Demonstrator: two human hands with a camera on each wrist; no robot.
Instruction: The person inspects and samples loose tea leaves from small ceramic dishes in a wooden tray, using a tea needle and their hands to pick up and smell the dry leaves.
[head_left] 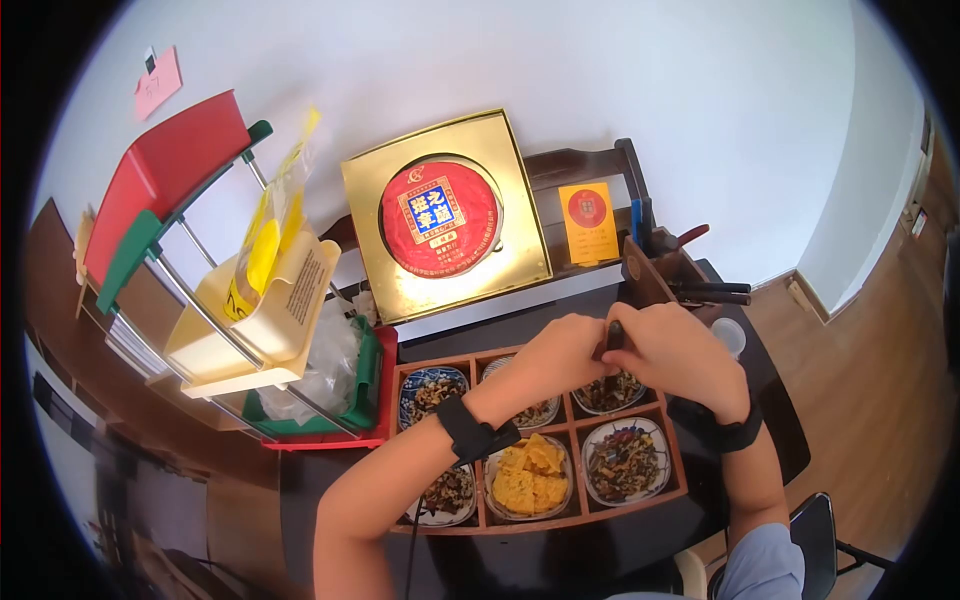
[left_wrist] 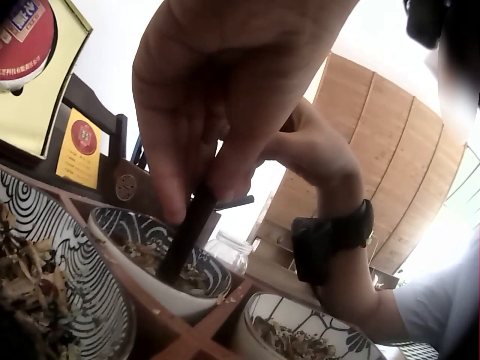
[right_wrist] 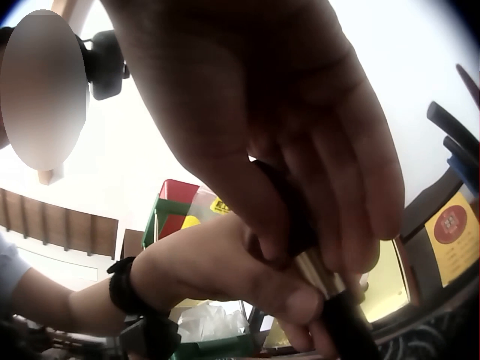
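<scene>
Both hands meet over the back right compartment of a divided wooden tray (head_left: 575, 424). A slim dark rod (left_wrist: 180, 247) with a gold band, its exact kind not shown, stands steeply tilted between them. My left hand (head_left: 562, 355) pinches its lower part, while my right hand (head_left: 675, 350) grips the upper end, as the right wrist view shows. In the left wrist view the rod's lower end overlaps a patterned bowl (left_wrist: 131, 225) of dried bits. Nearby sit a bowl of dark dried leaves (head_left: 627, 462) and a bowl of yellow pieces (head_left: 529, 476).
A gold box (head_left: 520, 215) with a red round disc (head_left: 470, 190) leans behind the tray. Beside it stands an orange card (head_left: 588, 235). A wooden holder (head_left: 645, 270) with dark tools is at the right, near a small clear jar (head_left: 728, 338). A tiered rack (head_left: 190, 300) stands left.
</scene>
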